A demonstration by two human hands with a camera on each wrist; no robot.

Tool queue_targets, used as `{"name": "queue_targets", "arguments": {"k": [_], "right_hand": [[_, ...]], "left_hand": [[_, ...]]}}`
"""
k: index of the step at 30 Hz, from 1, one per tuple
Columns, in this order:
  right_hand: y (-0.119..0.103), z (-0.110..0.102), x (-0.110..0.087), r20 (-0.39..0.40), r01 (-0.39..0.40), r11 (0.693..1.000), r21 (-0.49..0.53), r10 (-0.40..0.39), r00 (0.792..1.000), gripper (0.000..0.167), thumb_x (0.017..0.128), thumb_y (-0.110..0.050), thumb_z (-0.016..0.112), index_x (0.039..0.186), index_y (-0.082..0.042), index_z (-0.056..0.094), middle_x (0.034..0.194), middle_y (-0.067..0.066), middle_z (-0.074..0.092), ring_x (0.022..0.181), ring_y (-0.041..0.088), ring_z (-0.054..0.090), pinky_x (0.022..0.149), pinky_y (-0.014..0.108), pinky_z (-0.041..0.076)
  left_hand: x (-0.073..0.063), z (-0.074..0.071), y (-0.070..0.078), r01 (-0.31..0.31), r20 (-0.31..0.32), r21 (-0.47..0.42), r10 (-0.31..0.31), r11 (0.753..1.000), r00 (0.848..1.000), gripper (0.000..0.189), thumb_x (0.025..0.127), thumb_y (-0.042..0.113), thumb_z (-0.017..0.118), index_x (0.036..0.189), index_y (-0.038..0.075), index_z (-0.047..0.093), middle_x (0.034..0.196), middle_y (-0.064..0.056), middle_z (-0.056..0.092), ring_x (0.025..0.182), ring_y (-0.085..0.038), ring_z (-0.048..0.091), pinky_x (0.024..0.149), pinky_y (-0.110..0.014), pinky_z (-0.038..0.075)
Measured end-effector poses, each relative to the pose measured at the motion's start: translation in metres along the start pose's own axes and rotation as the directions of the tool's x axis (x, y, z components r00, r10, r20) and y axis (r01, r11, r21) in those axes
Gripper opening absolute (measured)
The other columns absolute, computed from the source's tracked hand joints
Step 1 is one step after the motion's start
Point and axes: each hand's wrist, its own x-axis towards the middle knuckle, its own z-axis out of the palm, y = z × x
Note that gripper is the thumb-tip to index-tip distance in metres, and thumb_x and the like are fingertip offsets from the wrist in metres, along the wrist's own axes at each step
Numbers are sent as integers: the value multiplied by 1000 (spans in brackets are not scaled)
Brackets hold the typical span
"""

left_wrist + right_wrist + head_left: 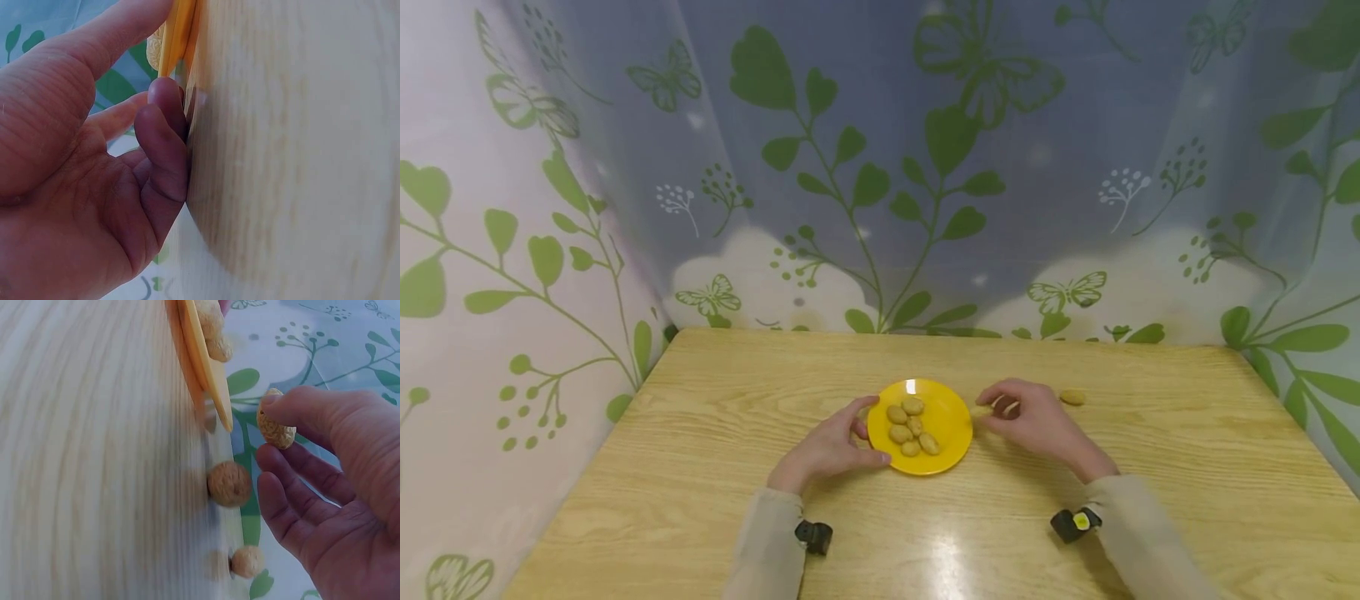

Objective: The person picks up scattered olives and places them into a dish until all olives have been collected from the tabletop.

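Observation:
A yellow plate (953, 425) lies on the table with several unshelled peanuts (900, 433) gathered on its left half. My left hand (831, 446) grips the plate's left side, thumb at the near rim and index finger at the far rim. In the left wrist view its other fingers (164, 147) curl beside the plate's edge, low against the tabletop. Just off the plate's right rim, my right hand (1030, 417) pinches a peanut (276, 422) between thumb and fingers, raised above the table.
Two loose peanuts show on the wooden table (700, 467) in the right wrist view, a nearer peanut (247, 561) and another peanut (230, 484) by the plate. From the head, one peanut (1072, 397) appears beyond my right hand. A leaf-patterned curtain (865, 208) borders the table's back and sides.

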Motion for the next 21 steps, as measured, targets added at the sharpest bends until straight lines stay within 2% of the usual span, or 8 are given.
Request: {"name": "queue_targets", "arguments": {"k": [21], "right_hand": [[-21,27,16,69,24,998,62,-28,997,18,90,-16,79,107,-16,75,107,1,74,90,13,67,77,25,56]], "left_hand": [[1,1,0,4,-4,-18,-4,1000,1000,91,81,38,87,157,28,37,110,-4,58,75,-17,51,69,-31,43]]}}
